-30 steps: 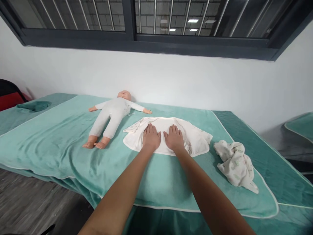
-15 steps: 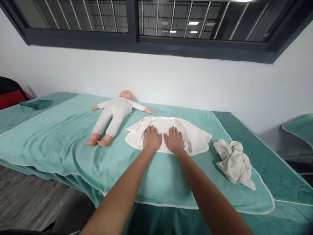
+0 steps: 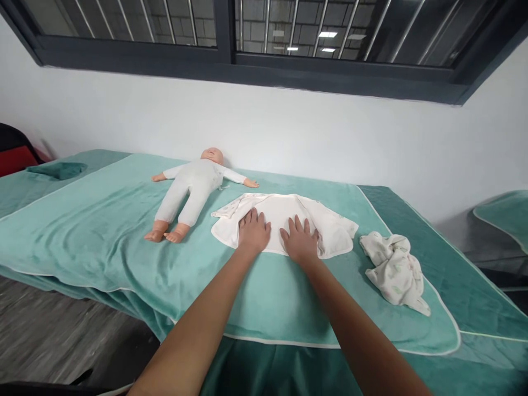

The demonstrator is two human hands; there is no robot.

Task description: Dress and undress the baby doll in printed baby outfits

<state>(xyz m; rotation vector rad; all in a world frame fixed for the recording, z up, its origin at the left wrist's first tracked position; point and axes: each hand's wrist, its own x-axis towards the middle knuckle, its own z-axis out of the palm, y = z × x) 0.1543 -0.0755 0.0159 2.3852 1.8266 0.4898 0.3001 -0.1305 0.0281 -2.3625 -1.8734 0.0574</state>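
A white baby garment [image 3: 277, 212] lies spread open on the green sheet [image 3: 284, 308], its inside facing up and its sides folded outward. My left hand [image 3: 254, 231] rests flat on its left part, fingers stretched away from me. On the right part lies my right hand [image 3: 300, 240], palm down with the fingers spread. Neither hand grips the cloth. Beyond my left hand, a baby doll [image 3: 193, 187] in a white bodysuit lies on its back with arms out, its head toward the wall.
A crumpled white printed cloth [image 3: 396, 272] lies to the right, near the sheet's edge. Behind the bed stands a white wall [image 3: 289, 132] below a dark-framed barred window [image 3: 264, 71]. A red and black object [image 3: 16, 151] shows at the far left.
My two hands have moved slightly apart on the garment, and the right hand's fingers have spread. The doll and the crumpled cloth have stayed in place; the camera view shifted a little.
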